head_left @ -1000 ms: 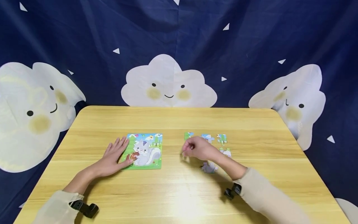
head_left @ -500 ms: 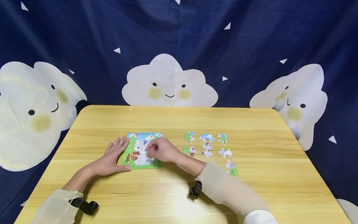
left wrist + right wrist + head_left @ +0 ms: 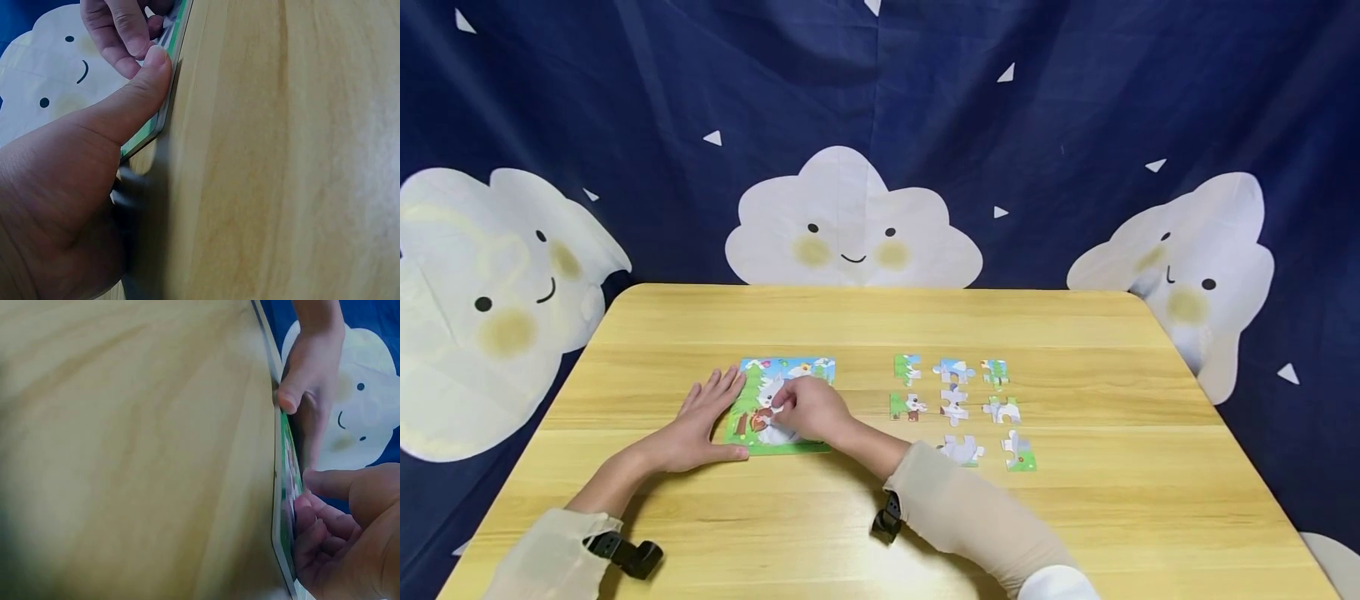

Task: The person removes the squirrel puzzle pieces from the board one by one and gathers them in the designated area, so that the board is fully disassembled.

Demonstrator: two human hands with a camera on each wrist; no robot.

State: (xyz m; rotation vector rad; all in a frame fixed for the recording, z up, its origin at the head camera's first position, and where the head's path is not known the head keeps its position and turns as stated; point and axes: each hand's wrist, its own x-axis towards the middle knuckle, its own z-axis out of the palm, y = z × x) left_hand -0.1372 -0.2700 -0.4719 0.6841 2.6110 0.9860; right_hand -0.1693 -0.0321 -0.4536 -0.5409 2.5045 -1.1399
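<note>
A square jigsaw board [image 3: 748, 446] with a grey-and-white squirrel picture lies left of centre on the table. My left hand [image 3: 703, 423] rests along its left side, fingers spread and thumb at the lower left corner; in the left wrist view the thumb [image 3: 134, 97] lies on the board's edge. Over the middle of the board is my right hand [image 3: 812, 408], its fingers bent down toward the picture. The right wrist view shows its fingers [image 3: 310, 537] curled close at the board's surface [image 3: 286, 515]. I cannot tell whether a puzzle piece is between them.
Several loose jigsaw pieces lie in rows right of the board, among them a green one [image 3: 906, 369], a middle one [image 3: 954, 405] and a lower right one [image 3: 1020, 452]. The wooden table [image 3: 880, 321] ends at a dark blue cloud-print curtain [image 3: 925, 100].
My right hand has moved left from the loose pieces onto the board, then slightly further left and down. My left thumb has drawn back from the picture to the corner; the left hand otherwise stays.
</note>
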